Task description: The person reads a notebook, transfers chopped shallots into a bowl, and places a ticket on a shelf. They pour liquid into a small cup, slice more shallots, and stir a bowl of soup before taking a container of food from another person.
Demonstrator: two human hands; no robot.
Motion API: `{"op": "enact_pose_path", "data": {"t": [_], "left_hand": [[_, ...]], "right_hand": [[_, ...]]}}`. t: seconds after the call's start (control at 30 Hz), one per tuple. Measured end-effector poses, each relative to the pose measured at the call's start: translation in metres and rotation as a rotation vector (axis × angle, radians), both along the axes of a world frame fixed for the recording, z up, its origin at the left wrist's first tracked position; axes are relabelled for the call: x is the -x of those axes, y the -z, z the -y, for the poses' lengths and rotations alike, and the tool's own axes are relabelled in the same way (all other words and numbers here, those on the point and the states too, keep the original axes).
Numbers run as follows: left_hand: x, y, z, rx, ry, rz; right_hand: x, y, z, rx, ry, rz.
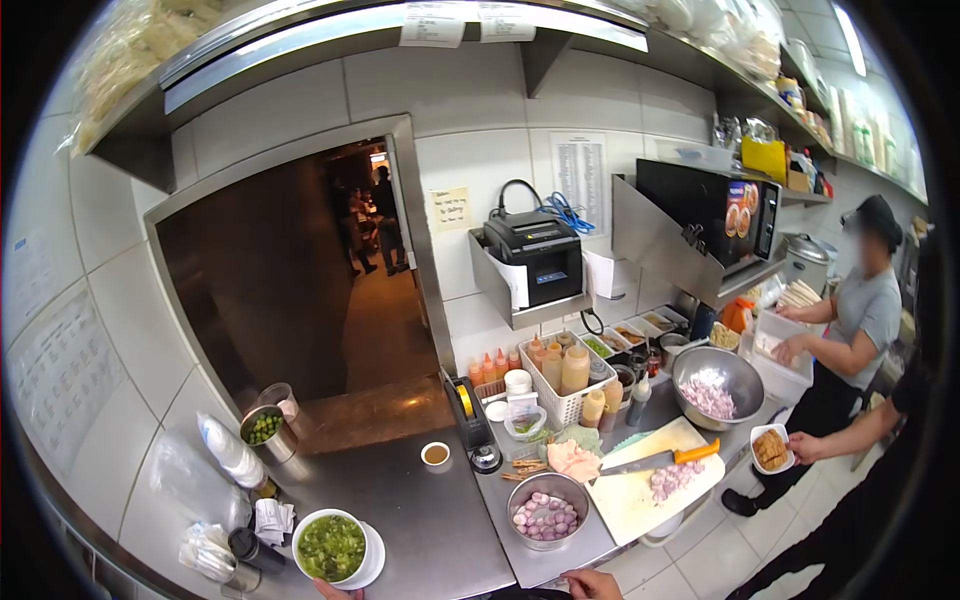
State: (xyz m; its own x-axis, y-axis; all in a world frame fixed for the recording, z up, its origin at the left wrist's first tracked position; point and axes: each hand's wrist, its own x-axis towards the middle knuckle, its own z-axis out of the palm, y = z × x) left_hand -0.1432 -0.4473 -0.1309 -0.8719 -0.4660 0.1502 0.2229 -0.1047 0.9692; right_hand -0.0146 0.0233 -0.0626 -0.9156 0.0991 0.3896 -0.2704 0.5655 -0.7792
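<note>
At the bottom left, my left hand [340, 591] grips the near side of a white bowl [353, 517] filled with chopped greens in liquid. The bowl sits partly over a white saucer [374, 556] on the steel counter [420, 540]. My right hand [592, 585] is at the bottom edge, below a metal bowl of peeled shallots [548, 511]. It touches neither that bowl nor the board, and its fingers are mostly cut off. To its upper right, a white cutting board [628, 508] carries an orange-handled knife [660, 459] and chopped shallots [670, 481].
A small cup of brown sauce [435, 454] stands mid-counter, beside a tape dispenser [466, 408] and call bell [485, 458]. Behind are sauce bottles [575, 370] and a printer [533, 255]. On the right, one person's hand [803, 447] holds a food tub [770, 449]; another person works farther back.
</note>
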Motion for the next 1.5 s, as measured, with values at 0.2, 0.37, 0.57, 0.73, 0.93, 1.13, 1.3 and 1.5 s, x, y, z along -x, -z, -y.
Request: {"op": "enact_pose_path", "data": {"t": [0.2,0.37,0.57,0.73,0.93,1.13,1.3,1.5], "left_hand": [[0.011,0.051,0.059,-0.501,0.014,0.391],[-0.015,-0.002,0.015,-0.394,-0.195,0.561],[-0.053,-0.013,-0.026,-0.298,-0.332,0.533],[-0.103,-0.032,-0.085,-0.173,-0.251,0.695],[-0.117,-0.061,-0.256,0.036,0.365,0.416],[-0.065,-0.115,-0.500,-0.116,1.260,0.638],[-0.024,-0.131,-0.660,-0.147,1.539,0.607],[-0.012,-0.131,-0.760,-0.093,1.602,0.543]], "right_hand": [[-0.016,0.063,0.004,0.277,0.336,0.179],[-0.019,0.151,-0.012,0.790,0.465,0.270],[-0.019,0.255,-0.098,1.614,0.508,0.647],[-0.004,0.244,-0.193,1.712,0.552,0.483],[0.033,0.227,-0.229,1.715,0.648,0.360],[0.056,0.221,-0.225,1.896,0.450,0.239],[0.054,0.233,-0.229,1.961,0.365,0.321],[0.037,0.225,-0.229,1.925,0.286,0.488]]}}
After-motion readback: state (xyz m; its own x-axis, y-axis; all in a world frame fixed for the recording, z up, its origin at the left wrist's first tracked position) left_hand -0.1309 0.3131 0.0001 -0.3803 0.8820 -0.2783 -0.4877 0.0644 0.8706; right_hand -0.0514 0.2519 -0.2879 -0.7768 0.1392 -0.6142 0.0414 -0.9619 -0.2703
